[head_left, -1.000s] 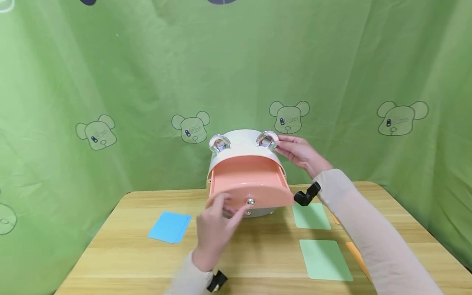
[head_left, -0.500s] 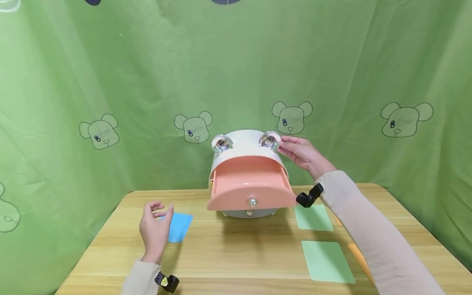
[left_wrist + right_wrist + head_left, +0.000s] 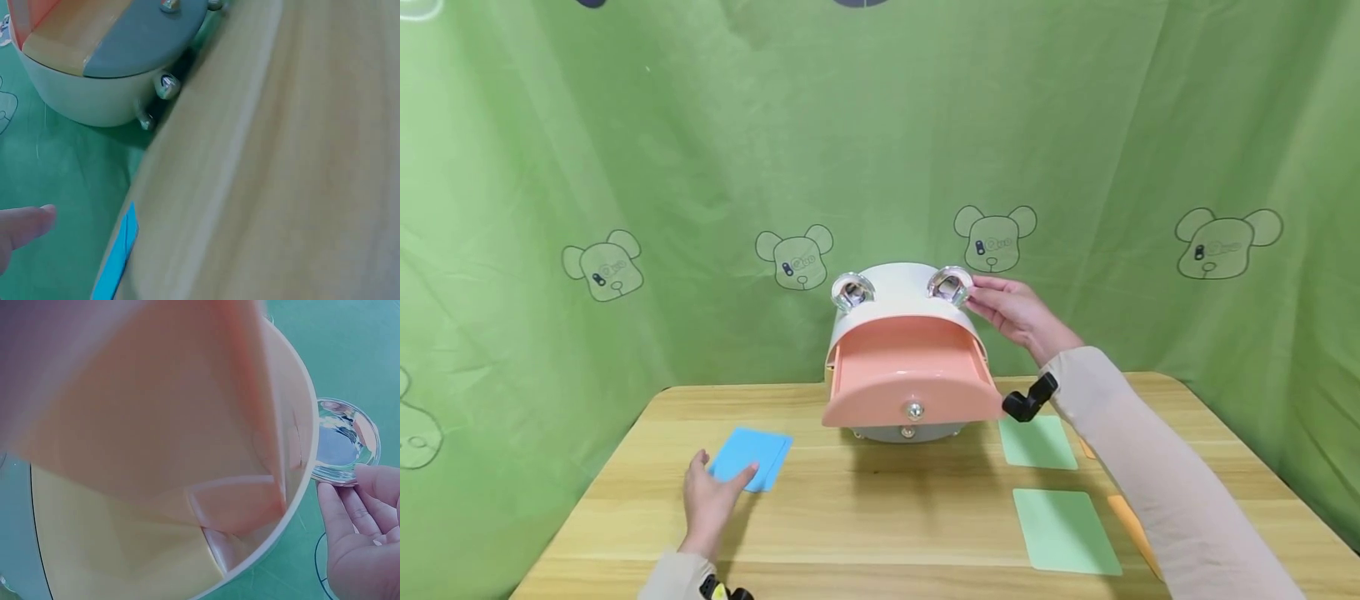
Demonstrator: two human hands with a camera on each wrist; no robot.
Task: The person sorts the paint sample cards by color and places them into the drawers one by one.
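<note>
A frog-faced box with a white top stands at the back of the table. Its pink drawer is pulled out, with a silver knob on the front. My right hand pinches the rim of the right silver eye, thumb above and fingers beneath in the right wrist view. Over a small stack of blue square sheets, my left hand spreads its thumb and fingers apart. Whether it touches the sheets is unclear; the left wrist view shows a single finger above them.
Two pale green square sheets lie on the right of the wooden table. Orange sheets beside them are partly hidden by my right sleeve. A green curtain hangs close behind the table.
My left hand has left the drawer front, moved left to the blue sheets and come lower over them. The right hand stays at the silver eye, and the drawer remains pulled out.
</note>
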